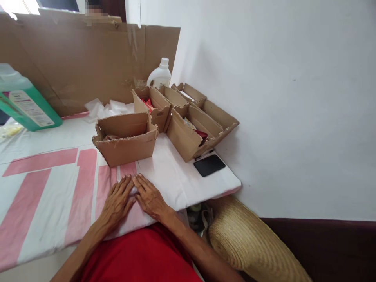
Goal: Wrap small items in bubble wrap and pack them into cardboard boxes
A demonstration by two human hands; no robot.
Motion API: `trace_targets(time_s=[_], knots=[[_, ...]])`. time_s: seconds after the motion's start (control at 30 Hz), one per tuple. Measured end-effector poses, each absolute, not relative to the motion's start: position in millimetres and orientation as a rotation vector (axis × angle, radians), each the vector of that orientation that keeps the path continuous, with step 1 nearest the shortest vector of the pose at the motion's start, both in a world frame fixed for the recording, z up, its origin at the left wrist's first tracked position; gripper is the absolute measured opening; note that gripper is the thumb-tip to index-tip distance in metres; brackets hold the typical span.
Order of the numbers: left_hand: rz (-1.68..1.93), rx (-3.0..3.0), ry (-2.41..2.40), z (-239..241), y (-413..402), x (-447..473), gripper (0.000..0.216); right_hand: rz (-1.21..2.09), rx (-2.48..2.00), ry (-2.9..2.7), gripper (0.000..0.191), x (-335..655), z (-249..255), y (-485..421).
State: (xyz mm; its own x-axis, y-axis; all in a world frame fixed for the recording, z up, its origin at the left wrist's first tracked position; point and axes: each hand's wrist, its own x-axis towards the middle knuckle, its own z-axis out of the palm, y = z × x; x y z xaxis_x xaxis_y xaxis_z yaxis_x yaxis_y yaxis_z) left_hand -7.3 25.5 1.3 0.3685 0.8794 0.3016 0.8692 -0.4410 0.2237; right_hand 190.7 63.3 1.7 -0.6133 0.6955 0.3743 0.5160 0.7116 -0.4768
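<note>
My left hand (118, 201) and my right hand (149, 196) lie flat, palms down, side by side on the white and pink cloth (53, 188) near the table's front edge. The fingers are stretched out and the fingertips of the two hands meet; neither holds anything. Just beyond the fingertips stands an open cardboard box (126, 138) with something brown inside. Behind it to the right sit several more open cardboard boxes (188, 117), some with red items inside.
A black phone (209, 165) lies flat near the table's right corner. A green liquid bottle (25, 100) stands at the left, a white bottle (160, 74) at the back by a cardboard sheet (88, 58). A straw hat (252, 246) sits below right. White wall on the right.
</note>
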Motion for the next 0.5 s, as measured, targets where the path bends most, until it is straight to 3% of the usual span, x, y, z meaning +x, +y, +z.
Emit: trace_targets(time_s=[0.1,0.23,0.33,0.5], knots=[[0.657,2.635,1.557,9,31,-15,0.058,0.383,-0.830,-2.378,0.059,193,1,73],[0.774,2.794,1.398,39,40,-17,0.056,0.290,-0.734,-2.381,0.030,200,27,77],[0.836,2.863,1.311,92,47,-11,0.050,0.278,-0.740,-2.346,0.018,213,81,78],[1.151,2.986,1.419,206,85,-12,0.047,0.132,-0.676,-2.207,0.022,225,201,123]])
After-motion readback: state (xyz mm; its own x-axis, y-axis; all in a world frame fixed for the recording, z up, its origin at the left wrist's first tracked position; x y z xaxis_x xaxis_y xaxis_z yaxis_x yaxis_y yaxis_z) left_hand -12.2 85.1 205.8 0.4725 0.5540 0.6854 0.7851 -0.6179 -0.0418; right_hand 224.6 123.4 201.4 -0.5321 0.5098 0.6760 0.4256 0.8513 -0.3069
